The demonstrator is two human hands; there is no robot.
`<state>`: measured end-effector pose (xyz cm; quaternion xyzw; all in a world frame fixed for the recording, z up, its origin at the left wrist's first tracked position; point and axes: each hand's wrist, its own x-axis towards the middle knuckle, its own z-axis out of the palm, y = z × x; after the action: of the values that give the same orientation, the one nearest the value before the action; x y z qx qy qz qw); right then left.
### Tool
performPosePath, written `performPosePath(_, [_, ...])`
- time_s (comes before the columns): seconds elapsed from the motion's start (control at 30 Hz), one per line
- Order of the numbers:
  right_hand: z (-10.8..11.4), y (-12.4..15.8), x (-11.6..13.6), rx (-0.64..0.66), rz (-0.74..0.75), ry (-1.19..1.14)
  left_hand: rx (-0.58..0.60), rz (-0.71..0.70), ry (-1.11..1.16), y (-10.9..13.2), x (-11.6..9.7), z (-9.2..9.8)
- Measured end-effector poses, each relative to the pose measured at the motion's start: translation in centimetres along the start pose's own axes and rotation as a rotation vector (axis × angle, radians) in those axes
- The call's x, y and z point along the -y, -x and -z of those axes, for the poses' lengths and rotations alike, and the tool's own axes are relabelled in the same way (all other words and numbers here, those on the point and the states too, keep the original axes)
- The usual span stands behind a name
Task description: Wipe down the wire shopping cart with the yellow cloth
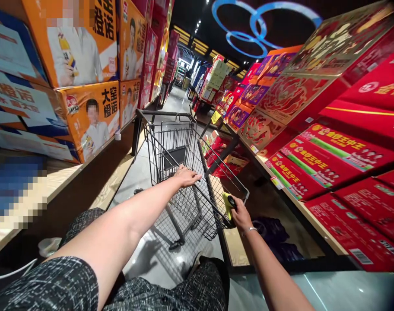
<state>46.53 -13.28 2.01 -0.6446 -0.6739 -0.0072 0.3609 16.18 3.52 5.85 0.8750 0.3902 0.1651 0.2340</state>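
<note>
A black wire shopping cart (190, 149) stands tilted in view in the aisle before me, with no goods visible in its basket. A dark flat panel (175, 158) is fixed inside the basket. My left hand (185, 176) lies over the cart's near rail, fingers closed on it and partly hidden, thumb side to the right. Farther right, my right hand (240, 214) is wrapped around the black and yellow-green end (228, 204) of the cart's handle. A bracelet (249, 229) circles that wrist.
Orange drink cartons (91, 119) are stacked on a wooden display ledge (101, 175) at left. Red gift boxes (333, 157) and gold-patterned boxes (294, 97) fill the right shelf, close to the cart. Shiny floor (177, 101) runs down the aisle between the displays.
</note>
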Motion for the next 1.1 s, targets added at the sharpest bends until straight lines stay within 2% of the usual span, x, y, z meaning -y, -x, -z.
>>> performPosePath(0.1, [-2.3,-3.8,1.5,-0.135,-0.113,0.023,0.075,-0.078,0.077,0.5,-1.1,0.6])
performPosePath(0.17, [-5.2,-6.2,3.9,-0.182,-0.11,-0.019,0.079,-0.117,0.114,1.3,-1.2,1.2])
performPosePath(0.23, [-8.3,-8.2,6.9,-0.184,-0.072,-0.081,0.029,-0.127,0.13,2.4,-0.5,2.1])
performPosePath(0.3, [-10.9,-9.3,9.6,-0.168,-0.04,-0.099,-0.104,-0.106,0.102,3.9,1.2,3.6])
performPosePath(0.4, [-13.0,-9.4,11.7,-0.134,-0.035,0.018,-0.412,-0.045,-0.074,6.5,4.7,7.4])
performPosePath(0.47, [-13.3,-8.9,11.5,-0.135,-0.024,0.122,-0.625,0.047,-0.208,8.5,7.2,10.3])
performPosePath(0.53, [-13.1,-8.3,10.5,-0.161,0.022,0.177,-0.762,0.118,-0.305,10.4,9.5,13.0])
performPosePath(0.6, [-12.6,-7.9,9.1,-0.181,0.085,0.172,-0.851,0.192,-0.373,12.0,11.4,15.1])
performPosePath(0.67, [-12.1,-7.8,7.8,-0.188,0.12,0.15,-0.865,0.235,-0.394,13.2,12.9,16.3])
performPosePath(0.73, [-11.6,-8.0,7.1,-0.194,0.091,0.148,-0.799,0.217,-0.358,13.9,14.0,16.7])
performPosePath(0.8, [-11.2,-8.3,7.1,-0.203,0.0,0.172,-0.72,0.146,-0.297,14.5,14.6,16.6])
performPosePath(0.87, [-11.0,-8.9,7.9,-0.207,-0.132,0.203,-0.7,0.082,-0.253,15.1,14.6,16.0])
performPosePath(0.93, [-11.2,-9.5,10.0,-0.183,-0.218,0.204,-0.73,0.058,-0.229,15.7,13.9,15.3])
performPosePath(1.0, [-12.0,-10.1,13.7,-0.151,-0.15,0.144,-0.762,0.056,-0.189,16.4,13.0,14.7])
performPosePath(1.1, [-14.2,-10.1,21.9,-0.179,0.21,-0.027,-0.81,0.018,-0.036,17.6,11.7,14.3])
